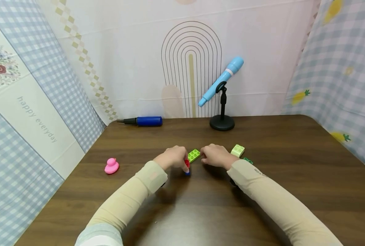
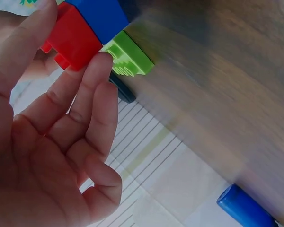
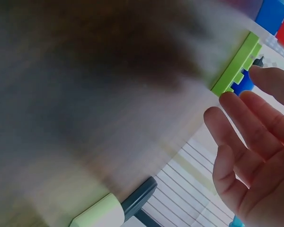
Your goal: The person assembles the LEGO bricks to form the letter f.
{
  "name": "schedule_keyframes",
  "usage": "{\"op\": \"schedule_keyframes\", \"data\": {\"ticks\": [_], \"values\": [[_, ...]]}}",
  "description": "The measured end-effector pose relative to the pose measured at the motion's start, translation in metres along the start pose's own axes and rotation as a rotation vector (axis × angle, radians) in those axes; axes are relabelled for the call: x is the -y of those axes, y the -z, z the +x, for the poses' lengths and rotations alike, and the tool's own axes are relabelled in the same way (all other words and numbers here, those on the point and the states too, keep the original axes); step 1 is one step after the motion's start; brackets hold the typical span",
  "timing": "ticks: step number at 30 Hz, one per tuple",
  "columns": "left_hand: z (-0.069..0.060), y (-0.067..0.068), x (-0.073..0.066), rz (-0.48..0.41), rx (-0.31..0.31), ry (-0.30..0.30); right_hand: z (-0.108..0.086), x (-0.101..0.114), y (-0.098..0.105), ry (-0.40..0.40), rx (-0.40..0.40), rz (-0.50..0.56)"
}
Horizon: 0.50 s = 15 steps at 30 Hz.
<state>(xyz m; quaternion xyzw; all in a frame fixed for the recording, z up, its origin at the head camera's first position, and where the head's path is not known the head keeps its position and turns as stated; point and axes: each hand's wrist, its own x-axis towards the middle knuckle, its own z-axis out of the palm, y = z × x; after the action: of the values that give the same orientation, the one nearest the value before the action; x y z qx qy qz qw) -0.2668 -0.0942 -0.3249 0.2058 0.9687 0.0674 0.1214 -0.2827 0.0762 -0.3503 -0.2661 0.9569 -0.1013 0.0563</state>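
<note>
My left hand [image 1: 174, 157] pinches a red toy brick [image 2: 75, 38] between thumb and fingertips. A blue brick [image 2: 100, 19] sits directly against the red one, on its table side. Just beyond them lies a flat lime-green studded brick [image 1: 193, 155], studs up on the table. To its right is my right hand [image 1: 216, 156], palm toward the table. In the right wrist view its fingers [image 3: 248, 118] are loosely bent with nothing between them, close to the lime-green brick's end; whether they touch it I cannot tell.
Beside the right wrist lie a pale green brick [image 1: 238, 150] and a partly hidden dark green piece [image 1: 248, 160]. A pink duck [image 1: 111, 166] stands at left. Along the back are a blue hand pump [image 1: 148, 121] and a light-blue microphone [image 1: 219, 83] on a black stand [image 1: 222, 122].
</note>
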Motion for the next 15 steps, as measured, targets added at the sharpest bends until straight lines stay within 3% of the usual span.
{"op": "schedule_keyframes", "data": {"ticks": [11,15], "values": [[-0.002,-0.001,-0.003,0.016,0.013,0.016,0.018,0.011,-0.009,0.074,-0.074,-0.137],[-0.001,0.002,-0.003,0.023,0.017,0.02,0.025,0.016,-0.01,0.078,-0.055,-0.139]]}}
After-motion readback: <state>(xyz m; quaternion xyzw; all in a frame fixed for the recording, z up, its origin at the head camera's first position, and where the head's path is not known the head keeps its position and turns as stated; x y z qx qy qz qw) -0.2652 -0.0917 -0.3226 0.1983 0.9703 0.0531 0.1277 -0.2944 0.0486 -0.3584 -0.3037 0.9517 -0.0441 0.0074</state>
